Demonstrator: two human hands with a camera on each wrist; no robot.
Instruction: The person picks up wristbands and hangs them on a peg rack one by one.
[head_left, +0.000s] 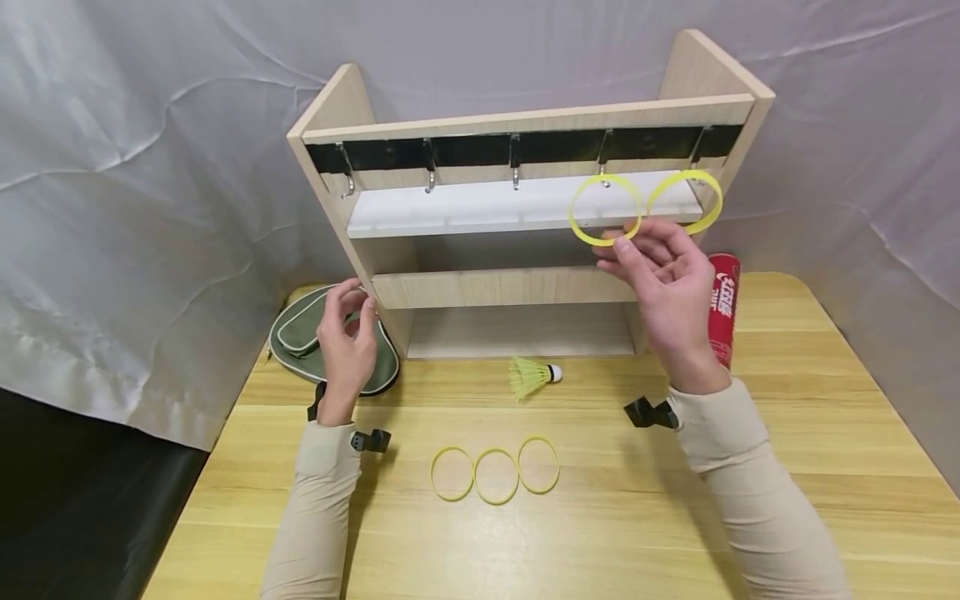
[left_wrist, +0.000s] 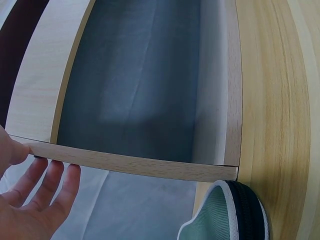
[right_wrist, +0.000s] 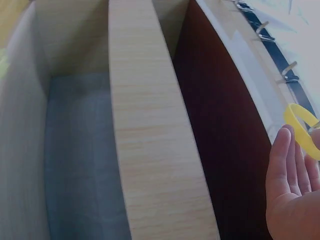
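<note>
My right hand (head_left: 671,287) pinches a thin yellow ring (head_left: 573,218) between thumb and fingers, in front of the rack's hooks. The ring's top overlaps a hook (head_left: 604,150); whether it sits on that hook I cannot tell. Beside it, a second yellow ring (head_left: 721,200) is at the rightmost hook. In the right wrist view the held ring (right_wrist: 291,118) is partly cut off. My left hand (head_left: 348,346) holds the edge of the wooden rack's left side panel (left_wrist: 135,164), thumb on one side and fingers on the other. Three more yellow rings (head_left: 495,502) lie in a row on the table.
A yellow shuttlecock (head_left: 531,377) lies before the wooden rack (head_left: 502,288). To the left is a green zipped case (head_left: 300,333), partly behind my left hand. A red tube (head_left: 724,308) stands at the right, beside my right wrist. Grey cloth (head_left: 525,50) hangs behind.
</note>
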